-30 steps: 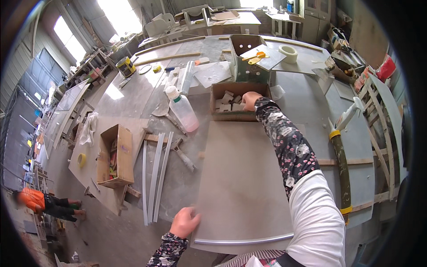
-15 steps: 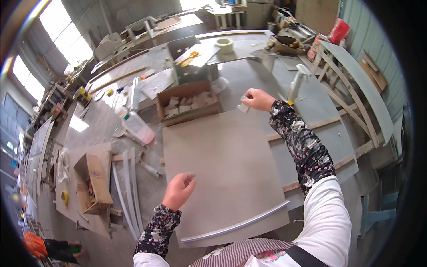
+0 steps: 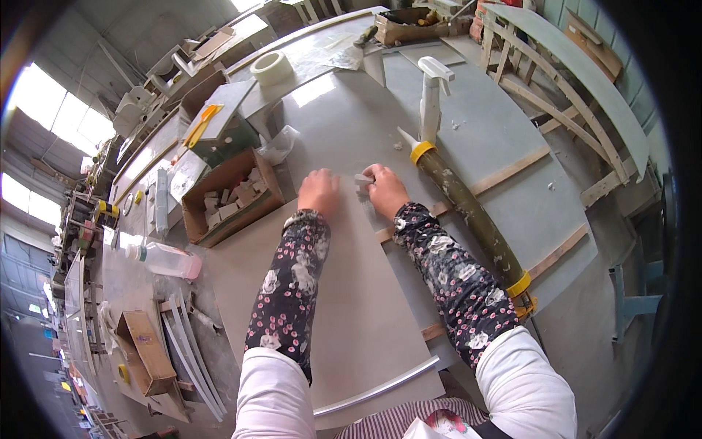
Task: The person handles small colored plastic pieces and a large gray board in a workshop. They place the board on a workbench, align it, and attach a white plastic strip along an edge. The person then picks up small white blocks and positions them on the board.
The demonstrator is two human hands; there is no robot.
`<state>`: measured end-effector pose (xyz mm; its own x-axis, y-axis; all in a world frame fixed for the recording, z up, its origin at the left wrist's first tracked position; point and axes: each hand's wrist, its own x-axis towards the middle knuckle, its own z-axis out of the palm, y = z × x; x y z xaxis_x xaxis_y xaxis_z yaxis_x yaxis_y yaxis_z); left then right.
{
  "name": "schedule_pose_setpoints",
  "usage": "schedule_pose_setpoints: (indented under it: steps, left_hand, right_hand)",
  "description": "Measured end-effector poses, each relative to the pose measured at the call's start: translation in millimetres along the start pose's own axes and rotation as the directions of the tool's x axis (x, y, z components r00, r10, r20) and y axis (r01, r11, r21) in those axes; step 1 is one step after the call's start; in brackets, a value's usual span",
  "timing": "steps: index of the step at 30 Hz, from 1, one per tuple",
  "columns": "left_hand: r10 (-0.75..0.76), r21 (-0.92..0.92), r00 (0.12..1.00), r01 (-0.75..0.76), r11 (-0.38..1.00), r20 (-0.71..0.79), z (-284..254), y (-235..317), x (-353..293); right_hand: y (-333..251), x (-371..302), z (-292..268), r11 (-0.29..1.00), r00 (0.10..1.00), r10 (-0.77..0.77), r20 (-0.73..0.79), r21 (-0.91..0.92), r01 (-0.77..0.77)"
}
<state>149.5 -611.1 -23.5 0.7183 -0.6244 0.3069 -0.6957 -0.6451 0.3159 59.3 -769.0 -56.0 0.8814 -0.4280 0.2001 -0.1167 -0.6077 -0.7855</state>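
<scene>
- Both hands meet at the far edge of a flat grey panel point(image 3: 322, 307) that lies on the counter point(image 3: 504, 139). Between them sits a small white block point(image 3: 363, 180), right at the panel's upper corner.
- The right hand point(image 3: 386, 192) has its grip curled closed around the block's right side, fingers bent over it, apparently to keep it seated against the panel edge.
- The left hand point(image 3: 319, 192) lies palm down with fingers mostly flat on the panel, just left of the block. Whether its fingertips touch the block cannot be told. It reads as a bracing hand that pins the panel.
- A long caulking gun point(image 3: 468, 205) lies diagonally just beside the right forearm, nozzle pointing toward the block, set down within easy reach.
- An open cardboard box point(image 3: 230, 199) of similar white blocks stands near the left hand, beyond the panel's edge, serving as a handy supply.
- A clear plastic bottle point(image 3: 167, 260) lies on its side farther left, well apart from the hands.
- A roll of tape point(image 3: 271, 67) rests at the far end of the counter, out of use.
</scene>
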Motion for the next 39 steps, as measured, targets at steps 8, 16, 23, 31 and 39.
schedule_pose_setpoints:
  steps: [8, 16, 23, 31, 39]
  left_hand:
    - [-0.311, 0.042, 0.883, 0.317, 0.948, 0.353, 1.2, 14.8, 41.5]
    - [-0.393, 0.150, 0.843, 0.364, 0.919, 0.367, 10.1, 12.8, 44.9]
    - [-0.438, 0.190, 0.817, 0.395, 0.899, 0.375, 12.9, 11.9, 46.2]
    - [-0.477, 0.218, 0.797, 0.424, 0.879, 0.372, 13.2, 14.6, 47.5]
    - [-0.450, 0.189, 0.821, 0.408, 0.893, 0.351, 14.9, 12.3, 45.7]
  right_hand:
    - [10.8, -3.1, -3.8, 0.944, 0.984, -0.179, 0.000, 0.282, 0.171]
    - [5.7, -2.6, -10.0, 0.926, 0.977, -0.203, 0.060, 0.336, 0.171]
    - [7.0, 0.7, -12.2, 0.915, 0.966, -0.254, 0.047, 0.337, 0.224]
    - [0.8, -13.6, -12.5, 0.951, 0.964, -0.264, -0.024, 0.162, 0.264]
    - [11.6, -9.5, -9.1, 0.970, 0.981, -0.192, -0.013, 0.151, 0.191]
